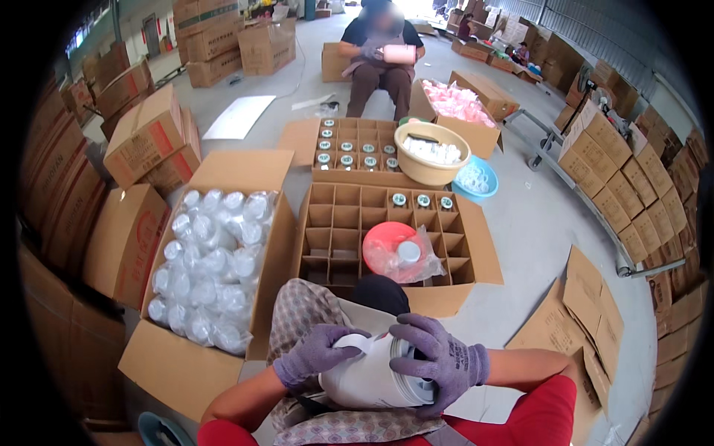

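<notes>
A white wide-mouthed jug point(349, 380) with a threaded neck lies tilted across my lap. My left hand point(320, 348), in a purple glove, is closed on a white band or handle point(352, 342) at its side. The fingers of my right hand point(440, 357), gloved alike, wrap round the neck end; what lies under them is partly hidden. Just beyond my knees a pink-red bowl point(378, 236) with clear plastic film and a white round lid point(408, 253) rests on a divided carton point(338, 195). Three bottles with pale caps point(423, 201) stand in its far cells.
At left, an open carton point(160, 349) holds several plastic-wrapped bottles point(212, 271). Farther off are a second divided carton point(355, 177), a beige tub point(424, 172), a blue basin point(487, 195) and a seated co-worker point(381, 44) with a pink cylinder. A cart point(587, 212) with stacked boxes stands at right.
</notes>
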`<state>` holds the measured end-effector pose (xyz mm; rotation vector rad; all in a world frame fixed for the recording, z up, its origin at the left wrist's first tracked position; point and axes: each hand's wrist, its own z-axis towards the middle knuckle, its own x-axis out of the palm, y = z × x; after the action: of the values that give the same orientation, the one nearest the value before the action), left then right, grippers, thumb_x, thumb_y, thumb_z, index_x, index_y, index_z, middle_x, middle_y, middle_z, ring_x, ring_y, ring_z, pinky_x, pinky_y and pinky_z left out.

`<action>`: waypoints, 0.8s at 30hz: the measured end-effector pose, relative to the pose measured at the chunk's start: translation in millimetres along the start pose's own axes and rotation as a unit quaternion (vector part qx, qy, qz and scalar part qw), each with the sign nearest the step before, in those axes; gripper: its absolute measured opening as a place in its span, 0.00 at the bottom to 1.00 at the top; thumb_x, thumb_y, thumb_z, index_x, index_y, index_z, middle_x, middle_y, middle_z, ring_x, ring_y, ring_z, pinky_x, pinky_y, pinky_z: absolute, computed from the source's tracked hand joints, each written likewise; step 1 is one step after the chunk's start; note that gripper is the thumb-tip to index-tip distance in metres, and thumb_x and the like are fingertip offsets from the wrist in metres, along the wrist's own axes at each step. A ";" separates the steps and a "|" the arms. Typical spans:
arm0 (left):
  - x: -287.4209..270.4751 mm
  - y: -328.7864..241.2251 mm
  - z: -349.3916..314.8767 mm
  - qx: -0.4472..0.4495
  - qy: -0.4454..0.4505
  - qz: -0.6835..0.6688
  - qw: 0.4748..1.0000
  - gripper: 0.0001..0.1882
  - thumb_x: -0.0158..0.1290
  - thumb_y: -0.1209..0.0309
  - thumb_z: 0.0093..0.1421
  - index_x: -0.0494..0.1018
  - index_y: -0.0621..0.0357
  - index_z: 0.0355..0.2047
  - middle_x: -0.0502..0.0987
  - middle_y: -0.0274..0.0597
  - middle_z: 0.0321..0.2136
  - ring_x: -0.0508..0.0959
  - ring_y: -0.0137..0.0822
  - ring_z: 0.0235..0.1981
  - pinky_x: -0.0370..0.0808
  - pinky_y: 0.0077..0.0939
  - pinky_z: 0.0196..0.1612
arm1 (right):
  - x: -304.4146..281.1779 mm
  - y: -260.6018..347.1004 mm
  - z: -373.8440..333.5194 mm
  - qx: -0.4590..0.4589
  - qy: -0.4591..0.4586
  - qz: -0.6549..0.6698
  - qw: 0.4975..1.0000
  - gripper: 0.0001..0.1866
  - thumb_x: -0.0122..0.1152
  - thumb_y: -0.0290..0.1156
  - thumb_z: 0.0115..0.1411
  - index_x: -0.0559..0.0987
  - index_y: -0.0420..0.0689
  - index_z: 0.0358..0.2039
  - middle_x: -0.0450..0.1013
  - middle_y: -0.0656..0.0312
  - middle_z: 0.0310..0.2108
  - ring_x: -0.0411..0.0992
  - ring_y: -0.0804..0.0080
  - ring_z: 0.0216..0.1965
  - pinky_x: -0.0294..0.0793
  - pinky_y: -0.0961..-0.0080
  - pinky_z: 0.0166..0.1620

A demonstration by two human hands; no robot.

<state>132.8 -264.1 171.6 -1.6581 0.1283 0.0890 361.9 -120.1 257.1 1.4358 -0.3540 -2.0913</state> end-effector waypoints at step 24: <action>-9.8 46.8 -41.0 -0.029 -0.122 0.004 0.992 0.19 0.57 0.59 0.58 0.78 0.60 0.43 0.82 0.45 0.33 0.81 0.35 0.34 0.75 0.31 0.40 | 61.4 -45.1 11.8 0.059 0.052 0.033 0.996 0.61 0.68 0.54 0.42 0.48 0.37 0.68 0.48 0.30 0.62 0.51 0.29 0.61 0.52 0.43 0.62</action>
<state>116.0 -308.7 130.5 -1.6903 -0.0525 0.3026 321.4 -121.4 191.6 1.5721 -0.4854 -1.9632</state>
